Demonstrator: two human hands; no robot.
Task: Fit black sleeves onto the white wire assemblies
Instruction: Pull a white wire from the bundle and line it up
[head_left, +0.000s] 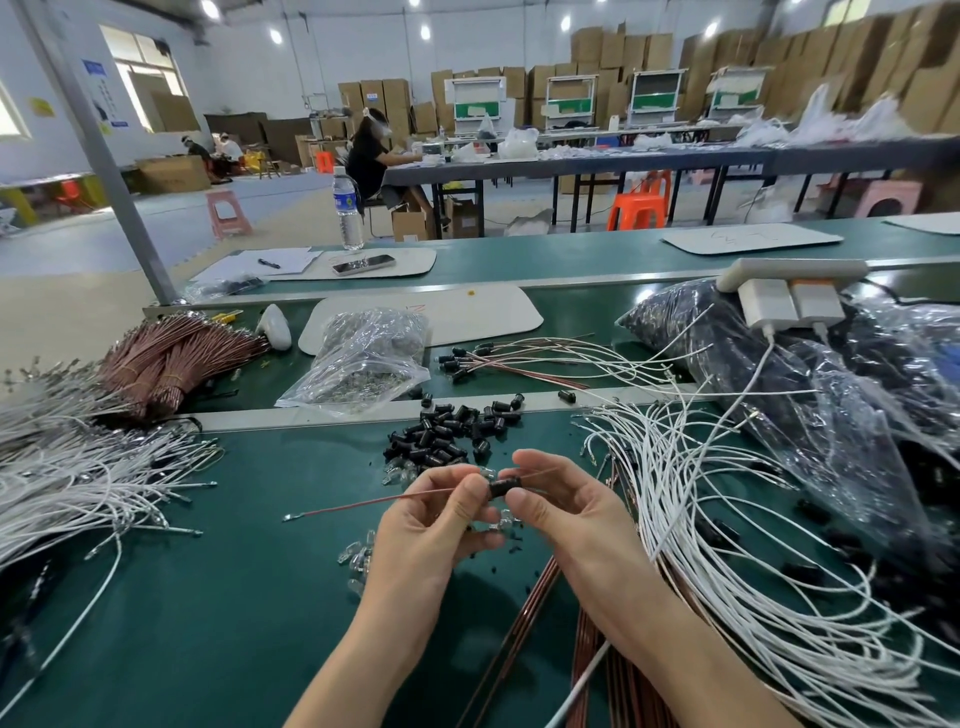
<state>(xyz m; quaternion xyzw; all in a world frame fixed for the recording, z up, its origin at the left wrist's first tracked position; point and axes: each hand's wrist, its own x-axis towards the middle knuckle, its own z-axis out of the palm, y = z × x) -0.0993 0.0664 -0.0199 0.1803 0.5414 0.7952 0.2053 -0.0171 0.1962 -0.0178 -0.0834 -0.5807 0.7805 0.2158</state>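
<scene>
Thin red-brown wire (353, 505): long axis near horizontal, metal terminal pointing left, right end passing through the short black cylindrical plastic sleeve (505, 487). Left hand (436, 519) pinches the wire at the sleeve's left end. Right hand (566, 514) pinches the sleeve, fingers curled. The sleeve sits between both hands' fingertips, just this side of the pile of loose black sleeves (452, 436). Fanned white wires (727, 519) lie right of the pile.
</scene>
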